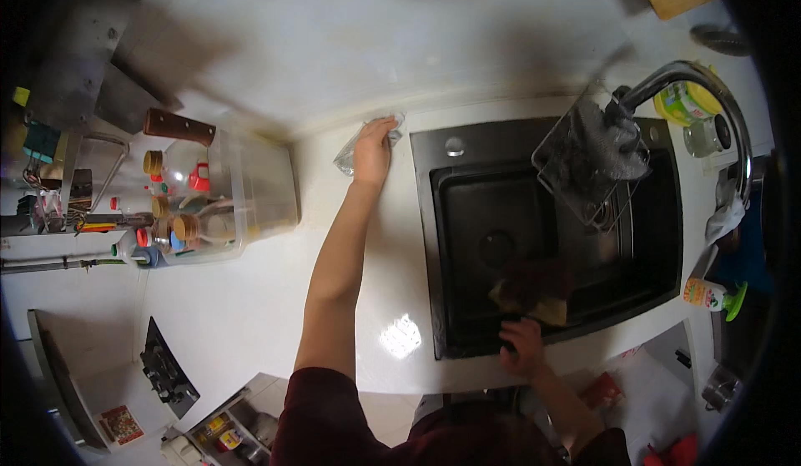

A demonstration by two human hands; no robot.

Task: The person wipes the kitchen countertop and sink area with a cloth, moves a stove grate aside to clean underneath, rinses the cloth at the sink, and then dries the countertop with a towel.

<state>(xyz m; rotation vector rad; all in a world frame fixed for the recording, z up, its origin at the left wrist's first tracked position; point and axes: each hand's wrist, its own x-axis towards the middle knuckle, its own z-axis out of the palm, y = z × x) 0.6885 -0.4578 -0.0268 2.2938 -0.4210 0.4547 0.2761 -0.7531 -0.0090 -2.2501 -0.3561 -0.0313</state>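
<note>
With my left arm stretched across the white countertop (250,316), my left hand (372,153) presses a crumpled grey cloth (345,158) against the surface near the back wall. The fingers close over the cloth and hide part of it. My right hand (524,346) is at the front rim of the black sink (432,259), its fingers curled; whether it grips the rim or something dark is unclear. Just beyond it in the dim basin shows a yellowish-brown patch (551,309), too dark to identify.
A chrome faucet (679,72) arches over the sink, by a wire rack (551,184) with a dark mesh cloth (601,140). Left stands a clear plastic bin (266,184) of bottles. A pump bottle (704,294) and a glass jar (701,137) stand at the right.
</note>
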